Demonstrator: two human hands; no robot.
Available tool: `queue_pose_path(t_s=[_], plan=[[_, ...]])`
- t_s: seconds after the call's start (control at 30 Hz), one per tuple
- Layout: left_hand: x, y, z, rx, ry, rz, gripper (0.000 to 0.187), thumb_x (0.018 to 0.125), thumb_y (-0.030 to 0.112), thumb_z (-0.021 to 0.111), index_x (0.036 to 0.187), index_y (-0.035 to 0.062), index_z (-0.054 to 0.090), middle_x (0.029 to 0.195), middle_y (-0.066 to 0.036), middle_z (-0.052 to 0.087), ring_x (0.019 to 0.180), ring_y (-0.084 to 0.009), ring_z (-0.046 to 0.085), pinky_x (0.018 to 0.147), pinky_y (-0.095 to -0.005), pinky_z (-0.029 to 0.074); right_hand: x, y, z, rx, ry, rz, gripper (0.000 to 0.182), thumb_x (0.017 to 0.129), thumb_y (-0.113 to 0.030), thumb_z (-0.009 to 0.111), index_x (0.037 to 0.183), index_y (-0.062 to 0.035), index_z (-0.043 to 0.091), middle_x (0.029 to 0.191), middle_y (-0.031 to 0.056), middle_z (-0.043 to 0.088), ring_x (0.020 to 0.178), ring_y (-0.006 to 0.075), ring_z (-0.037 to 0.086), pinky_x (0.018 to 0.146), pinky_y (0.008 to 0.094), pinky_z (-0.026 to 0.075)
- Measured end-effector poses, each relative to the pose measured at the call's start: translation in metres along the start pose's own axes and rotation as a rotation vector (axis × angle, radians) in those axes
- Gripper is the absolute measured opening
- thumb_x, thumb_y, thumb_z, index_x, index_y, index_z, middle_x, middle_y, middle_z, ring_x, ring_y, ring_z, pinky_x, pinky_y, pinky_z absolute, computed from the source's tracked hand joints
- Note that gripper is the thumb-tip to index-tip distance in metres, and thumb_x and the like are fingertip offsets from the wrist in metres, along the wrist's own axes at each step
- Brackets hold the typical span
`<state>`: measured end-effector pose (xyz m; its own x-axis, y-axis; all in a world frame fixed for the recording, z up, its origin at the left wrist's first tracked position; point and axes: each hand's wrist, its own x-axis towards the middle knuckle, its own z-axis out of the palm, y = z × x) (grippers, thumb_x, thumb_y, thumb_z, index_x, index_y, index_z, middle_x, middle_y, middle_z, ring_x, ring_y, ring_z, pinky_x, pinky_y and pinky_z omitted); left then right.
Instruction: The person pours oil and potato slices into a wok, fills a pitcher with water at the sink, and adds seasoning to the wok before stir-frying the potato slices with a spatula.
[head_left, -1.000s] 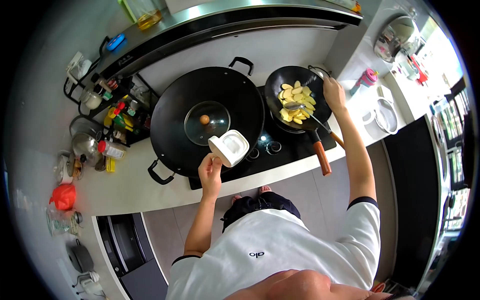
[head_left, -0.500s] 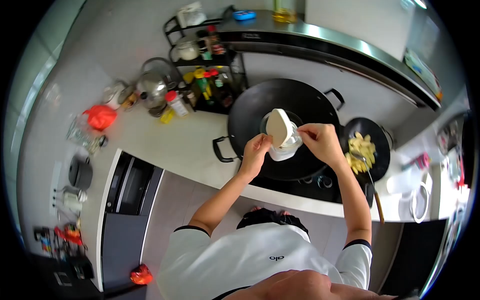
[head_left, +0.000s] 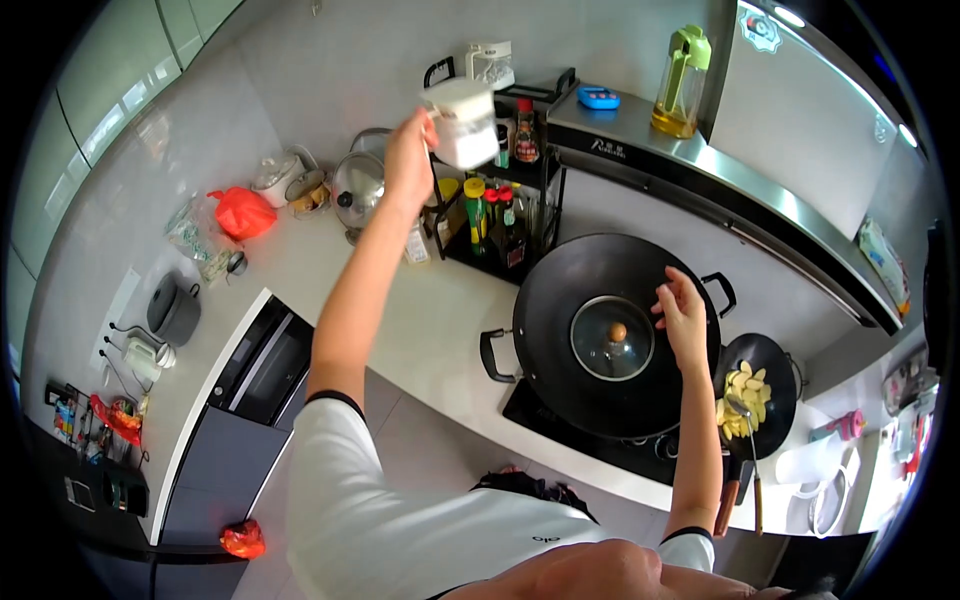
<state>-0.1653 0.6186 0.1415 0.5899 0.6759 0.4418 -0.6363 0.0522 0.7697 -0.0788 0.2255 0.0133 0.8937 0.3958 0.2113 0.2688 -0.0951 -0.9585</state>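
Observation:
My left hand (head_left: 408,160) grips a clear jar (head_left: 465,125) with a white lid and white contents, raised in front of the black spice rack (head_left: 552,190). Below, a large black wok (head_left: 560,290) sits on the stove, with a round glass lid (head_left: 592,345) with a brown knob inside it. Over the wok's right side my right hand (head_left: 682,312) hovers with nothing in it, its fingers apart and slightly curled.
A smaller pan (head_left: 775,362) of pale yellow slices with a ladle stands at the right. Sauce bottles (head_left: 492,215) fill the rack. An oil bottle (head_left: 682,85) stands on the range hood. A red bag (head_left: 244,212) lies on the left counter.
The jar has moved from over the wok up and left to the rack in my left hand, and its lid is now closed. My right hand has let go of it. The view has shifted.

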Motion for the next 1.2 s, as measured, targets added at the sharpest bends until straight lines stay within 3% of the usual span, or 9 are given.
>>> queue_pose_path(t_s=[0.47, 0.6, 0.73, 0.83, 0.9, 0.97, 1.07, 1.13, 1.2], plan=[[0.278, -0.107, -0.023, 0.485, 0.345, 0.242, 0.041, 0.093, 0.034, 0.048, 0.090, -0.0043, 0.063, 0.090, -0.016, 0.065, 0.081, -0.0218, 0.060, 0.072, -0.0354, 0.046, -0.078, 0.022, -0.063, -0.268, 0.299, 0.106, 0.030, 0.088, -0.005, 0.054, 0.118, -0.0024, 0.056, 0.088, 0.0036, 0.057, 0.071, 0.0085, 0.055, 0.059, 0.0218, 0.047], [0.275, -0.119, -0.017, 0.466, 0.376, 0.164, 0.043, 0.092, 0.035, 0.048, 0.093, -0.0045, 0.064, 0.092, -0.017, 0.065, 0.082, -0.0241, 0.062, 0.074, -0.0353, 0.047, -0.145, 0.024, -0.117, -0.589, 0.461, 0.092, 0.030, 0.085, 0.000, 0.054, 0.115, 0.0014, 0.055, 0.091, 0.0091, 0.060, 0.082, 0.0166, 0.058, 0.073, 0.0284, 0.047], [0.312, -0.156, -0.045, 0.511, 0.346, 0.171, 0.035, 0.092, 0.027, 0.046, 0.099, -0.0032, 0.061, 0.095, -0.013, 0.063, 0.087, -0.0191, 0.056, 0.075, -0.0335, 0.045, -0.238, 0.060, -0.195, -1.100, 0.486, 0.368, 0.043, 0.074, 0.006, 0.053, 0.117, 0.0027, 0.052, 0.113, 0.0222, 0.052, 0.104, 0.0384, 0.051, 0.090, 0.0420, 0.041], [0.352, -0.180, -0.087, 0.298, -0.029, 0.026, 0.023, 0.092, 0.022, 0.045, 0.095, 0.0022, 0.056, 0.089, -0.007, 0.055, 0.084, -0.0179, 0.051, 0.074, -0.0344, 0.043, -0.293, 0.062, -0.230, -1.235, 0.462, 0.497, 0.056, 0.070, 0.004, 0.054, 0.125, 0.0000, 0.047, 0.120, 0.0237, 0.049, 0.117, 0.0407, 0.043, 0.099, 0.0445, 0.037], [0.355, -0.171, -0.092, 0.317, 0.009, 0.003, 0.033, 0.092, 0.027, 0.044, 0.104, -0.0010, 0.057, 0.099, -0.011, 0.057, 0.093, -0.0217, 0.053, 0.085, -0.0375, 0.043, -0.318, 0.072, -0.248, -1.249, 0.420, 0.605, 0.066, 0.061, 0.003, 0.055, 0.127, -0.0039, 0.046, 0.123, 0.0203, 0.048, 0.117, 0.0401, 0.044, 0.099, 0.0424, 0.036], [0.307, -0.142, -0.053, 0.622, 0.319, 0.041, 0.047, 0.093, 0.032, 0.042, 0.118, -0.0064, 0.053, 0.122, -0.024, 0.053, 0.115, -0.0322, 0.051, 0.095, -0.0429, 0.041, -0.325, 0.072, -0.248, -1.252, 0.356, 0.811, 0.078, 0.060, 0.001, 0.058, 0.134, -0.0084, 0.036, 0.131, 0.0183, 0.042, 0.127, 0.0350, 0.034, 0.106, 0.0456, 0.026], [0.180, -0.104, 0.024, 0.985, 0.542, 0.205, 0.041, 0.090, 0.027, 0.052, 0.111, -0.0076, 0.054, 0.112, -0.025, 0.056, 0.094, -0.0319, 0.058, 0.083, -0.0384, 0.047, -0.330, 0.089, -0.261, -1.251, 0.288, 0.940, 0.086, 0.062, 0.000, 0.060, 0.140, -0.0127, 0.027, 0.135, 0.0170, 0.038, 0.133, 0.0317, 0.027, 0.110, 0.0511, 0.017], [0.138, -0.112, 0.013, 0.888, 0.055, 0.388, 0.037, 0.088, 0.023, 0.057, 0.113, -0.0043, 0.052, 0.112, -0.019, 0.053, 0.096, -0.0257, 0.053, 0.085, -0.0352, 0.042, -0.335, 0.104, -0.270, -1.250, 0.273, 0.885, 0.084, 0.060, 0.002, 0.058, 0.137, -0.0166, 0.030, 0.128, 0.0154, 0.043, 0.130, 0.0312, 0.033, 0.107, 0.0563, 0.019], [0.018, -0.108, 0.062, 0.829, 0.008, 0.520, 0.037, 0.089, 0.021, 0.057, 0.116, -0.0019, 0.049, 0.115, -0.013, 0.049, 0.099, -0.0202, 0.048, 0.087, -0.0329, 0.039, -0.334, 0.121, -0.283, -1.300, 0.263, 0.782, 0.076, 0.066, 0.005, 0.054, 0.136, -0.0156, 0.034, 0.122, 0.0143, 0.047, 0.126, 0.0297, 0.038, 0.106, 0.0575, 0.019]])
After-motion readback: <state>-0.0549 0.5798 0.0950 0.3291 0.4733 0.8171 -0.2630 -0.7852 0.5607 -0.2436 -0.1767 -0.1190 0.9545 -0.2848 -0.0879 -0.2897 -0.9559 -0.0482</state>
